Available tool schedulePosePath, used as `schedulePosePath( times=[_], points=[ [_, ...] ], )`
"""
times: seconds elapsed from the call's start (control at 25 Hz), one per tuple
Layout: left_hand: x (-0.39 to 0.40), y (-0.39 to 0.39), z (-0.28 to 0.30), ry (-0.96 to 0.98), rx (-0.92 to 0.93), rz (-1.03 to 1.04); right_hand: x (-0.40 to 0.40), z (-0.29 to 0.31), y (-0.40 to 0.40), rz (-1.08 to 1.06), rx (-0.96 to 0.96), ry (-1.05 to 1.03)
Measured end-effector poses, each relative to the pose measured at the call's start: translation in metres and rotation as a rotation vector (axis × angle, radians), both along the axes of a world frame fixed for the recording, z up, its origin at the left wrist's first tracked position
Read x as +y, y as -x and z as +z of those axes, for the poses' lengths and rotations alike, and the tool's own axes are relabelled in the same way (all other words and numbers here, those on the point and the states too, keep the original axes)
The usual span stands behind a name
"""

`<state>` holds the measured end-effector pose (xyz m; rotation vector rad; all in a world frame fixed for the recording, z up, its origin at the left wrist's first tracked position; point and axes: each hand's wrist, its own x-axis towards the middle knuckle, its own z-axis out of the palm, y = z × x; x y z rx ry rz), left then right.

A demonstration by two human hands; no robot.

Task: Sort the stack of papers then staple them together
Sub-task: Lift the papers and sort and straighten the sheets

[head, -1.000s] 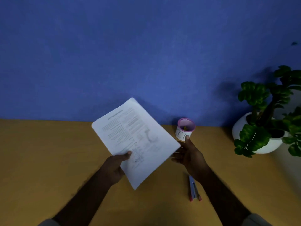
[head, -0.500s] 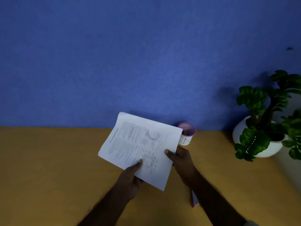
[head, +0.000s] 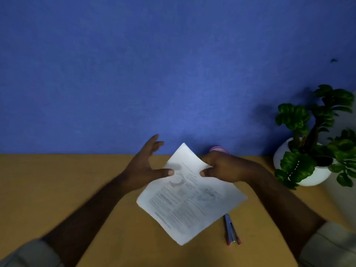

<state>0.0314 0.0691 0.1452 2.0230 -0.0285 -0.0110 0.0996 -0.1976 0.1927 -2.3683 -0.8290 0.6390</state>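
A stack of white printed papers [head: 189, 199] is held tilted just above the yellow-brown table [head: 57, 189], one corner pointing at me. My right hand [head: 223, 168] pinches the stack's far right edge, which curls up under the grip. My left hand [head: 145, 164] is at the stack's left side with fingers spread and raised; only its thumb tip touches the paper. A small stapler [head: 231, 231], metal with red ends, lies on the table just right of the stack's near edge.
A pink-rimmed cup [head: 218, 149] stands by the blue wall [head: 173, 74], mostly hidden behind my right hand. A green plant in a white pot [head: 312, 176] sits at the table's right.
The stack has come down lower and turned. My left hand let go of its near edge and opened at the left side. My right hand shifted its grip to the far edge.
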Motion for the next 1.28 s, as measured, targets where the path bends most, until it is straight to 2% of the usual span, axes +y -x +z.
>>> schedulePosePath(
  times=[0.16, 0.24, 0.32, 0.48, 0.76, 0.84, 0.92, 1.0, 1.08, 1.28],
  points=[
    [-0.013, -0.016, 0.038, -0.15, 0.117, -0.233, 0.012, 0.026, 0.0, 0.073, -0.021, 0.053],
    [-0.022, -0.016, 0.036, -0.156, 0.122, -0.19, 0.012, 0.028, -0.001, 0.063, -0.021, 0.053],
    [-0.027, -0.015, 0.029, -0.087, 0.127, -0.088, 0.009, 0.028, -0.002, 0.022, -0.039, 0.055],
    [-0.031, -0.013, 0.024, 0.095, 0.132, -0.02, 0.0, 0.027, -0.009, -0.067, -0.112, -0.019],
    [-0.014, -0.013, 0.037, 0.345, 0.085, 0.134, -0.026, 0.022, -0.027, -0.337, -0.141, -0.399],
    [-0.01, -0.013, 0.043, 0.429, 0.07, 0.142, -0.032, 0.019, -0.032, -0.403, 0.005, -0.7],
    [-0.009, -0.013, 0.047, 0.505, 0.07, 0.142, -0.034, 0.008, -0.031, -0.402, 0.3, -0.969],
    [-0.011, -0.013, 0.049, 0.525, 0.065, 0.14, -0.028, -0.008, -0.024, -0.353, 0.441, -0.996],
    [-0.016, -0.012, 0.05, 0.514, 0.047, 0.145, -0.019, -0.02, -0.018, -0.337, 0.43, -0.967],
    [-0.021, -0.01, 0.051, 0.506, 0.005, 0.183, -0.013, -0.028, -0.012, -0.423, 0.41, -1.047]
  ],
)
